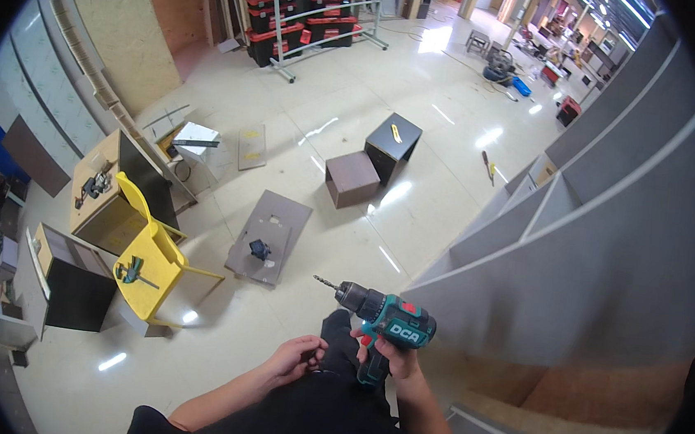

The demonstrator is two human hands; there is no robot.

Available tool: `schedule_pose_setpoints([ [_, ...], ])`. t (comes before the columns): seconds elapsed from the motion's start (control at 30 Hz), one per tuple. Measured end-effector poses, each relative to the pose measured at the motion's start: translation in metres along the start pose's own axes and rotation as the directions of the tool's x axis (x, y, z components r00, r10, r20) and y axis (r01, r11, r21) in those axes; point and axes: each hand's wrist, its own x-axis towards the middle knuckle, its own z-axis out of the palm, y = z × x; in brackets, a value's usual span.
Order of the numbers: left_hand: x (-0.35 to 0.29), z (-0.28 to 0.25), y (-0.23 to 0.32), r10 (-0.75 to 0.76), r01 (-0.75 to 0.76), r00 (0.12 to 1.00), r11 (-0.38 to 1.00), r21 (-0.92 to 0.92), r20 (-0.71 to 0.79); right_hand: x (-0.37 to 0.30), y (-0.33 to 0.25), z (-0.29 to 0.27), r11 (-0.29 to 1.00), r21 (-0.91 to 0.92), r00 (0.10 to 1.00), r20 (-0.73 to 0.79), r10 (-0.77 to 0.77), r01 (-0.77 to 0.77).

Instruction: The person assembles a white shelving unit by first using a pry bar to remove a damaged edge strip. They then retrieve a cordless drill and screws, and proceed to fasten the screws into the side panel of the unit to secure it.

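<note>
My right hand (398, 359) is wrapped round the grip of a teal and black cordless drill (392, 317), held up in front of my body. A long twist bit (325, 282) sits in its chuck and points to the left. My left hand (299, 360) is in front of my torso, apart from the drill. Its fingers are curled in with thumb and fingertips together; whatever they hold, if anything, is too small or hidden to name.
A grey panelled cabinet (583, 262) stands close on my right. To the left is a yellow chair (163, 263) with a green tool (133, 272) on it. Grey boards (289, 220) lie ahead, a dark device (260, 248) on top. Beyond stand two boxes, one brown (352, 178), one black (388, 144).
</note>
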Motion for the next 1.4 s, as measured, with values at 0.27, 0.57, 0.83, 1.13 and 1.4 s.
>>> schedule_pose_setpoints([
  [0.27, 0.095, 0.051, 0.192, 0.141, -0.113, 0.988, 0.933, 0.342, -0.06, 0.14, -0.055, -0.07, 0.989, 0.143, 0.993, -0.1, 0.064, -0.049],
  [0.57, 0.2, 0.067, 0.298, 0.141, -0.124, 0.98, 0.984, 0.126, -0.138, 0.267, -0.11, -0.129, 0.988, 0.155, 0.966, -0.257, 0.032, 0.009],
  [0.83, 0.35, 0.144, 0.423, -0.029, -0.098, 0.972, 0.853, 0.514, 0.233, 0.334, -0.185, -0.169, 0.987, 0.096, 0.878, -0.473, -0.072, 0.132],
  [1.13, 0.508, 0.265, 0.493, -0.25, -0.008, 0.896, 0.817, 0.577, 0.367, 0.343, -0.206, -0.26, 0.984, 0.026, 0.615, -0.783, -0.091, 0.179],
  [1.4, 0.657, 0.356, 0.494, -0.39, 0.312, 0.913, 0.858, 0.408, 0.123, 0.397, -0.283, -0.465, 0.974, -0.059, 0.502, -0.849, -0.164, 0.218],
])
